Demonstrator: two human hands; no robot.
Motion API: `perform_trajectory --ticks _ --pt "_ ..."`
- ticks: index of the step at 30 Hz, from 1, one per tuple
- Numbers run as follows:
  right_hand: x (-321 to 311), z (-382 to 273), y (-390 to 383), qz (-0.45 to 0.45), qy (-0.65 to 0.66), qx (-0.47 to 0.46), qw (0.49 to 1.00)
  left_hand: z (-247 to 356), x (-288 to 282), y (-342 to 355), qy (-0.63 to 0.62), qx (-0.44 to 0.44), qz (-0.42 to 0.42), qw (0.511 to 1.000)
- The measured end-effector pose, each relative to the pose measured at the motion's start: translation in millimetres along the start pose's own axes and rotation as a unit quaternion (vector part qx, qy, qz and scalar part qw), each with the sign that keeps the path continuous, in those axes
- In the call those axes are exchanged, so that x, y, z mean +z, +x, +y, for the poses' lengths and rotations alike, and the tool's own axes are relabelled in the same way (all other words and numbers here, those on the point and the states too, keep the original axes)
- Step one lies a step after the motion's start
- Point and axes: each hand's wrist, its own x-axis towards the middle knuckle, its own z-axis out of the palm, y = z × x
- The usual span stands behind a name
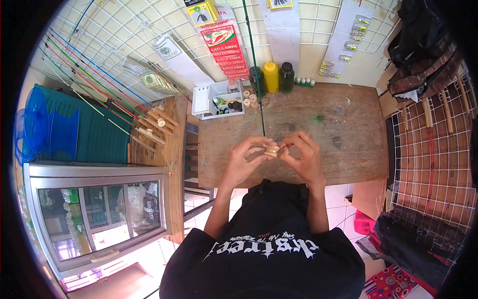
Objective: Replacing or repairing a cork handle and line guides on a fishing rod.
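Spool (272,151), small and wood-coloured, is sitting between the two hands, above the near half of the worktop (358,149). Left hand (244,159) is doing the holding: its fingers (258,141) are pinching the piece, thumb on the near side, fingertips on the far side. Right hand (306,158) is curling thumb and forefinger in at the right edge; cannot tell whether they are gripping the spool, only touching it, or pinching something too fine to show. For good control, the left should be acting as the fixture, holding by the rims and leaving the middle clear, with the right making only small moves. Pressure should be light and even; squeezing off-centre would probably be tipping it out. Bracing the wrists on the worktop would likely be steadying things. Green rod (255,60) is running down the view to just beyond the hands, so the knuckles should be clearing it. Wooden discs (247,102) are lying beside the white tray (204,114), and a yellow bottle (271,78) is standing behind them, all well apart from the hands, leaving turning room. Main risk is dropping: the piece is looking round enough for rolling off the near edge.
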Motion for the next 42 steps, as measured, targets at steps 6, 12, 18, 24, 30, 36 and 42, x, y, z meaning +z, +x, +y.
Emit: perform_trajectory --ticks 6,12,18,24,30,36,42 --pt "9.3 16.1 -2.1 -0.128 0.243 0.077 0.958 -16.2 -13.2 -2.7 -0.204 -0.041 -0.091 0.974" --pt "12.6 19.2 1.0 -0.216 0.432 0.190 0.855 -36.7 -12.9 -9.3 -0.384 -0.077 -0.054 0.919" --pt "16.7 12.6 -2.8 -0.145 0.367 0.207 0.895 -14.9 -2.1 -0.1 -0.246 -0.055 -0.032 0.967" --pt "18.3 8.5 -3.1 -0.106 0.341 0.171 0.918 -5.7 2.4 4.8 -0.131 -0.116 0.039 0.984" --pt "15.2 37.4 -4.3 -0.073 0.317 0.212 0.922 -4.4 -12.5 -0.3 -0.199 -0.053 0.014 0.978" --pt "4.3 18.0 -4.5 -0.164 0.369 0.174 0.898 -14.1 -3.8 2.7 -0.117 -0.090 0.105 0.983" --pt "13.4 31.8 1.2 0.145 0.574 0.168 0.789 -25.2 -4.5 -1.5 -0.095 -0.137 0.022 0.986"
